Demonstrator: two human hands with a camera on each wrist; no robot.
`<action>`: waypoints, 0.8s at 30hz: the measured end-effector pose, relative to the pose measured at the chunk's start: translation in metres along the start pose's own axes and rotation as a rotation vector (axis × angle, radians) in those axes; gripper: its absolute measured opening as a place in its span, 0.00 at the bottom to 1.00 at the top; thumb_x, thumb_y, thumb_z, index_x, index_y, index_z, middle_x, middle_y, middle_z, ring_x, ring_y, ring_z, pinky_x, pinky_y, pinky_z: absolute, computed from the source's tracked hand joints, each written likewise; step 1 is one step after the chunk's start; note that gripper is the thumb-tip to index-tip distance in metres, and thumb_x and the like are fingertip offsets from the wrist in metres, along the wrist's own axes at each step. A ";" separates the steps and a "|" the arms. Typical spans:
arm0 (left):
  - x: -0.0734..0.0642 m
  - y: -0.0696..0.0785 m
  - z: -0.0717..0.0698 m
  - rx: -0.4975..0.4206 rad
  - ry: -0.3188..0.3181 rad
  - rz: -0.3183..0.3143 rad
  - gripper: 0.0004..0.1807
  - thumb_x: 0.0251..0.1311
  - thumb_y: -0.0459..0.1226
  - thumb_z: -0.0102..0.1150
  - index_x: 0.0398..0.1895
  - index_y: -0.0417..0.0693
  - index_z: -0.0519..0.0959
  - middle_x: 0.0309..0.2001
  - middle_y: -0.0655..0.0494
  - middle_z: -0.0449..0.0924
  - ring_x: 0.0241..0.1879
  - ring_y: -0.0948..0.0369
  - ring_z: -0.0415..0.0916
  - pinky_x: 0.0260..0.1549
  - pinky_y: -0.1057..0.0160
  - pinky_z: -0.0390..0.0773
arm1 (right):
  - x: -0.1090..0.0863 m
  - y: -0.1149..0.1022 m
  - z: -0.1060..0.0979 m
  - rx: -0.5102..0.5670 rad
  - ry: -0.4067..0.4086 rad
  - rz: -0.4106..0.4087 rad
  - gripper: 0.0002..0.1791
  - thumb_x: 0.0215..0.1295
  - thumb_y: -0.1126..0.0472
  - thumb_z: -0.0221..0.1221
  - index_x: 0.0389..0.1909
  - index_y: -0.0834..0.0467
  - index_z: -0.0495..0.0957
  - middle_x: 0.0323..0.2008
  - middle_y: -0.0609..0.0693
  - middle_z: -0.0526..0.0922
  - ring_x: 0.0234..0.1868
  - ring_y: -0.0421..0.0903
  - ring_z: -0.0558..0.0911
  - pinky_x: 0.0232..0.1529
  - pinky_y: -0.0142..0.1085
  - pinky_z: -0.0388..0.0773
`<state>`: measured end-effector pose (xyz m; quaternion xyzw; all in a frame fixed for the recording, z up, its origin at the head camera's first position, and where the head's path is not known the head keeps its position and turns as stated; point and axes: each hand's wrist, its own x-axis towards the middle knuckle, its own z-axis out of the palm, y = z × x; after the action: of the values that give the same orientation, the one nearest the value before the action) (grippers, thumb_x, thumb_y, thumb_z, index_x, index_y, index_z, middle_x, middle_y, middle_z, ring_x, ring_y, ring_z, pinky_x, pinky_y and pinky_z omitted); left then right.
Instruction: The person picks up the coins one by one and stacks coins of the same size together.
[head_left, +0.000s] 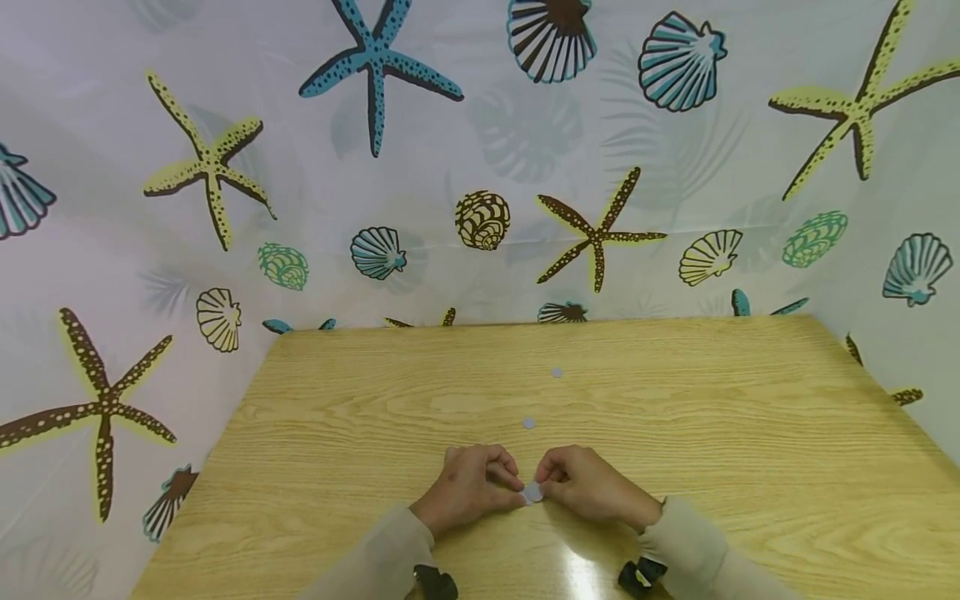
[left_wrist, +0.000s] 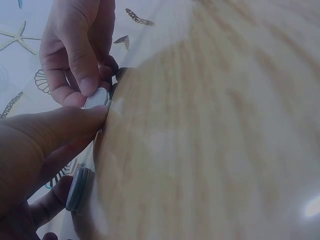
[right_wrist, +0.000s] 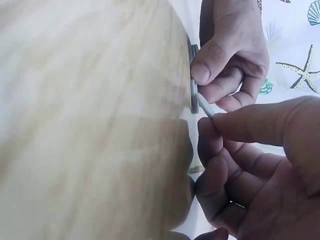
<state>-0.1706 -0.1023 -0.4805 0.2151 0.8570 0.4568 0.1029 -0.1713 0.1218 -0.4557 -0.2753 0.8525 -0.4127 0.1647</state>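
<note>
Close to the table's front, my left hand (head_left: 480, 487) and right hand (head_left: 588, 483) meet over small pale grey discs. My right thumb and forefinger pinch one disc (right_wrist: 205, 106), which stands tilted with its edge toward the left hand. A second, darker-looking disc (right_wrist: 194, 100) lies low at the table, and my left thumb and forefinger grip its side. In the head view the upper disc (head_left: 534, 492) overlaps the lower one. The fingertips hide part of both.
Two more grey discs lie beyond the hands on the wood-grain table (head_left: 337, 433): a nearer disc (head_left: 528, 423) and a farther disc (head_left: 557, 372). A cloth (head_left: 420, 192) printed with shells and starfish hangs behind the table and along both sides.
</note>
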 end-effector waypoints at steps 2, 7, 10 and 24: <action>0.000 0.000 0.000 0.000 0.000 -0.004 0.14 0.50 0.40 0.78 0.36 0.52 0.80 0.31 0.73 0.86 0.44 0.71 0.78 0.57 0.45 0.49 | 0.000 -0.001 0.002 -0.003 -0.003 0.006 0.02 0.67 0.67 0.61 0.36 0.63 0.80 0.29 0.44 0.80 0.31 0.38 0.77 0.34 0.32 0.75; -0.001 0.001 0.000 0.000 0.000 -0.006 0.15 0.50 0.41 0.78 0.36 0.52 0.80 0.31 0.73 0.86 0.44 0.71 0.78 0.59 0.44 0.49 | 0.000 -0.003 0.003 -0.008 -0.007 0.015 0.02 0.67 0.68 0.61 0.37 0.62 0.80 0.30 0.44 0.81 0.32 0.39 0.77 0.35 0.32 0.75; -0.001 0.001 0.000 -0.011 -0.002 -0.007 0.15 0.51 0.42 0.77 0.37 0.52 0.80 0.31 0.73 0.86 0.46 0.70 0.78 0.62 0.42 0.47 | 0.000 -0.004 0.002 -0.002 -0.021 0.005 0.03 0.66 0.69 0.61 0.38 0.63 0.81 0.30 0.44 0.82 0.33 0.39 0.78 0.36 0.32 0.76; 0.000 -0.001 -0.001 -0.036 0.011 -0.013 0.15 0.49 0.39 0.78 0.37 0.52 0.81 0.31 0.73 0.87 0.48 0.70 0.78 0.67 0.42 0.41 | 0.001 -0.004 0.005 -0.048 -0.020 -0.011 0.06 0.62 0.69 0.66 0.39 0.65 0.83 0.26 0.41 0.80 0.28 0.35 0.75 0.32 0.30 0.74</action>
<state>-0.1710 -0.1036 -0.4807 0.2051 0.8505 0.4728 0.1052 -0.1683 0.1157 -0.4554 -0.2879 0.8589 -0.3904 0.1645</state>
